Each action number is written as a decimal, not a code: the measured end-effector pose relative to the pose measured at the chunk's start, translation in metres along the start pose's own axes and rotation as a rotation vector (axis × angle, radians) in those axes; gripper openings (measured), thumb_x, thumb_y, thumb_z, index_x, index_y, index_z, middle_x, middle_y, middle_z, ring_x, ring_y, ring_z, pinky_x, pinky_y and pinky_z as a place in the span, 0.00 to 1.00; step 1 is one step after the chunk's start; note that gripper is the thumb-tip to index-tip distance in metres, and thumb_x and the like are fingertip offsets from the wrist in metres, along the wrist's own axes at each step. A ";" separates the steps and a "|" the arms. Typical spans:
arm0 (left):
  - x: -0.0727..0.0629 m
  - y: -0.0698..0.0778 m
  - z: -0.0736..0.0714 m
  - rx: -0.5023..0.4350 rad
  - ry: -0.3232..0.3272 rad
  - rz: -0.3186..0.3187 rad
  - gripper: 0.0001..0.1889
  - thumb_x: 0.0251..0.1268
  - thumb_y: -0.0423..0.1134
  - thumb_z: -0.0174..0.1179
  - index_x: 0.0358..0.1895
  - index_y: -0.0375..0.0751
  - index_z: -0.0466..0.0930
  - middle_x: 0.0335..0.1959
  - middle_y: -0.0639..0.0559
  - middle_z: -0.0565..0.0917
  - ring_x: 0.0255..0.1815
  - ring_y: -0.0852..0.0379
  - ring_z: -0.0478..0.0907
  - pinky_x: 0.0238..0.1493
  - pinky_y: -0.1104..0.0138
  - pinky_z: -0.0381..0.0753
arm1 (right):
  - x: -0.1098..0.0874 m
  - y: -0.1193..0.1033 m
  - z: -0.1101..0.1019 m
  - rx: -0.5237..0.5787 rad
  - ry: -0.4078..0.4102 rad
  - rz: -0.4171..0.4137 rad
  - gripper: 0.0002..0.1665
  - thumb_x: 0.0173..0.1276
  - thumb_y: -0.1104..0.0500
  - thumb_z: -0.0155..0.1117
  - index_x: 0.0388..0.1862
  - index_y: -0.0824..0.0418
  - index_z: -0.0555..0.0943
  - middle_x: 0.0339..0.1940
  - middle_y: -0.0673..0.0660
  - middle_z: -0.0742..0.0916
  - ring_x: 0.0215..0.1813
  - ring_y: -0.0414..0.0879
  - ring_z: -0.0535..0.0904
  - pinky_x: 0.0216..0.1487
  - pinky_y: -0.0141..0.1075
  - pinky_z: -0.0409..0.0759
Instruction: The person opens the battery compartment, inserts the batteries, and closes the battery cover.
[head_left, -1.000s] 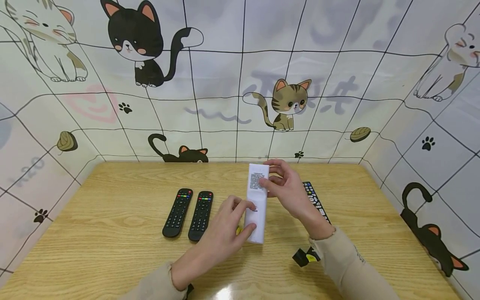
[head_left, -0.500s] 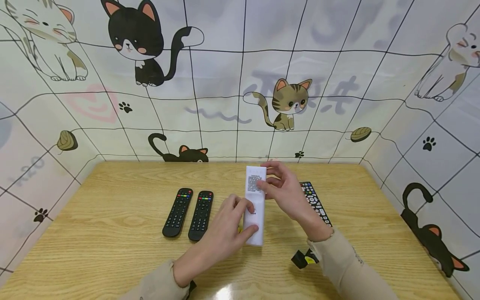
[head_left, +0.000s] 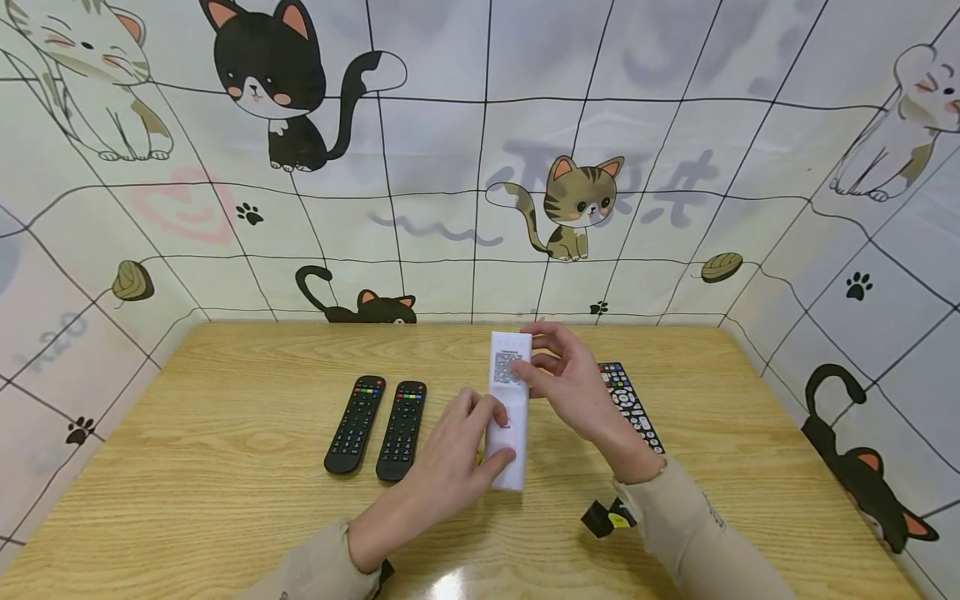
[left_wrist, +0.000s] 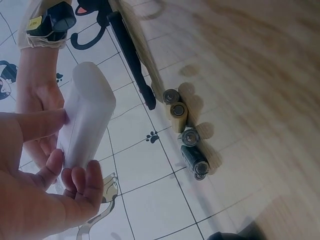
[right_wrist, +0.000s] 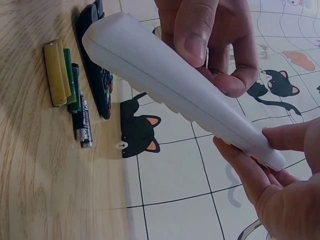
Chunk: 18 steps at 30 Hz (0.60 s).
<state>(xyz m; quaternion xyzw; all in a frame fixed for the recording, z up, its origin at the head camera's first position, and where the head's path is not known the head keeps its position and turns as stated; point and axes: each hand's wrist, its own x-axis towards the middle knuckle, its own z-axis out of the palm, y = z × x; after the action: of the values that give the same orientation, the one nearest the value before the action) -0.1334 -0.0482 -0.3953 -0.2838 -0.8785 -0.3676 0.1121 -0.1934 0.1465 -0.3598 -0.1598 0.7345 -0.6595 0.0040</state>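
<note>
A white remote control [head_left: 508,412] is held over the table, its back with a printed QR code turned up in the head view. My left hand [head_left: 459,446] grips its lower part, thumb and fingers on the casing. Around the far end, my right hand [head_left: 573,387] pinches the remote with the thumb near the code. Bumps of buttons line the underside of the remote [right_wrist: 185,90] in the right wrist view. On the table stand or lie several batteries [left_wrist: 187,137], mostly hidden behind my left hand in the head view.
Two black remotes [head_left: 378,429] lie side by side left of my hands. Another black remote [head_left: 632,408] with white buttons is partly behind my right wrist. A small black device [head_left: 609,518] is on that wrist. A cat-patterned backdrop [head_left: 435,167] rises behind the wooden table [head_left: 225,450].
The white remote and both hands have shifted slightly left and toward me since one second ago. Over the last half second they barely move.
</note>
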 end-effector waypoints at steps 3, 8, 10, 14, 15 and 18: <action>0.001 0.000 0.000 -0.001 -0.004 -0.005 0.19 0.60 0.36 0.76 0.46 0.46 0.73 0.41 0.54 0.68 0.38 0.58 0.68 0.38 0.67 0.72 | 0.000 0.000 0.000 -0.003 0.005 0.004 0.29 0.72 0.70 0.66 0.69 0.68 0.69 0.56 0.66 0.81 0.50 0.55 0.83 0.38 0.45 0.88; 0.001 0.000 0.001 -0.011 -0.009 -0.012 0.19 0.60 0.36 0.75 0.45 0.46 0.73 0.40 0.54 0.69 0.37 0.59 0.68 0.37 0.68 0.73 | 0.000 0.001 0.000 -0.013 0.012 0.010 0.29 0.72 0.70 0.66 0.69 0.67 0.69 0.56 0.66 0.81 0.50 0.55 0.82 0.38 0.45 0.88; 0.001 0.000 0.001 -0.022 -0.011 -0.016 0.18 0.60 0.36 0.75 0.45 0.46 0.73 0.40 0.54 0.69 0.37 0.59 0.69 0.37 0.68 0.74 | 0.000 0.002 0.000 -0.012 0.014 0.008 0.29 0.72 0.70 0.66 0.69 0.67 0.70 0.56 0.66 0.80 0.49 0.55 0.82 0.38 0.45 0.88; 0.001 0.001 0.001 -0.046 -0.016 -0.030 0.18 0.61 0.35 0.75 0.44 0.46 0.73 0.40 0.55 0.69 0.37 0.58 0.72 0.38 0.69 0.77 | 0.000 0.002 0.000 -0.011 0.017 0.004 0.28 0.72 0.70 0.66 0.68 0.67 0.70 0.56 0.66 0.80 0.49 0.55 0.82 0.38 0.44 0.88; 0.001 0.001 0.001 -0.050 -0.018 -0.033 0.18 0.61 0.35 0.75 0.44 0.46 0.73 0.40 0.55 0.69 0.37 0.58 0.72 0.38 0.69 0.77 | 0.000 0.002 0.000 -0.009 0.016 0.003 0.28 0.72 0.70 0.66 0.68 0.67 0.70 0.56 0.67 0.80 0.49 0.55 0.82 0.38 0.44 0.88; 0.002 0.001 0.001 -0.054 -0.021 -0.040 0.17 0.61 0.35 0.75 0.44 0.46 0.73 0.40 0.55 0.69 0.37 0.57 0.73 0.38 0.69 0.77 | -0.001 0.001 0.001 -0.007 0.016 0.001 0.28 0.71 0.71 0.66 0.68 0.67 0.70 0.55 0.66 0.80 0.48 0.55 0.82 0.38 0.45 0.88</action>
<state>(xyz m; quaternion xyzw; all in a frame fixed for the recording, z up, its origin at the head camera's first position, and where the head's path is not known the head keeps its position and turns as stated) -0.1341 -0.0465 -0.3944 -0.2730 -0.8749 -0.3903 0.0878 -0.1928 0.1461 -0.3612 -0.1545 0.7370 -0.6580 -0.0021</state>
